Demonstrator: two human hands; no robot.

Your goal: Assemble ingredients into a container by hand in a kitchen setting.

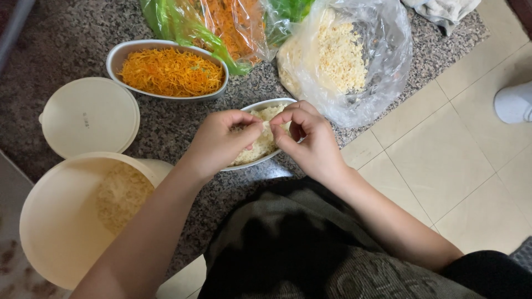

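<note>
A: What does the head view show of the hands?

B: Both sit over the white dish (260,145), which stands on the granite counter (183,119) close to its right edge. The left hand (221,141) has its fingers curled shut, pinching pale shreds (265,138) from the dish. The right hand (310,141) is bent the same way, fingertips closed on the same clump (the two hands almost touch above the food).

A: And around them?

B: Behind the dish, toward the far edge, an oval dish (123,52) holds orange shreds (170,72). A green bag (183,25) with more orange shreds lies just beyond it, touching its rim. A clear bag (377,61) of pale crumbs lies beside the white dish, reaching the counter's right edge.

A: The left side?

B: A round cream lid (88,116) lies flat there. Nearer the person, a cream tub (55,232) stands open with pale shreds inside (it overlaps the lid's near rim in this view).

A: Beyond the counter?

B: Tiled floor (443,160) on the right, a white shoe (514,102) at the frame edge, and a grey cloth (443,11) at the counter's far right corner.
</note>
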